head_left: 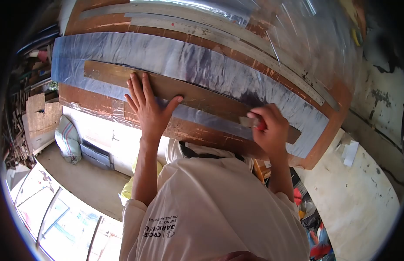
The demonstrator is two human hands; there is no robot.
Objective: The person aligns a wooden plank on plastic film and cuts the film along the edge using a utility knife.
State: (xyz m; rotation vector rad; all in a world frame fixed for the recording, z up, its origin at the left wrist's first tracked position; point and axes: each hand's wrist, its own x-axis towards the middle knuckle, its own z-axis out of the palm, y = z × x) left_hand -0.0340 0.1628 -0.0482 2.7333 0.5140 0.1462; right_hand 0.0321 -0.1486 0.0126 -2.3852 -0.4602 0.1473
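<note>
Tabletop [91,98]: brown, worn and scuffed, with pale scratches along its near edge. Sheet [180,58]: grey-blue, marbled, glossy and creased, laid lengthwise across the tabletop from its left edge almost to its right. Strip [193,93]: long, narrow, flat, straight-sided, dull brown, lying on the sheet towards the tabletop's near edge, a ribbon of sheet showing along its near side. Left hand [147,102]: palm down, fingers spread wide, fingertips and thumb on the strip, grasping nothing. Right hand [272,128]: fingers curled tight around a red-handled tool [261,125] with a short, flat, greyish blade, above the strip towards its right end. Metal rulers [299,82]: pale, thin, marked by wear, set side by side along the tabletop's far side. Plastic film [315,43]: clear, shiny, wrinkled, over the far right corner. Margins: brown surface runs between sheet and right edge; a long stretch of strip lies between the hands, a shorter one beyond the left hand. Obscured: most of the tool's handle is inside the fist; the right hand is slightly blurred, and blade contact cannot be told; a dark patch beside it may be pattern or shadow; the far edge is partly cut off.
</note>
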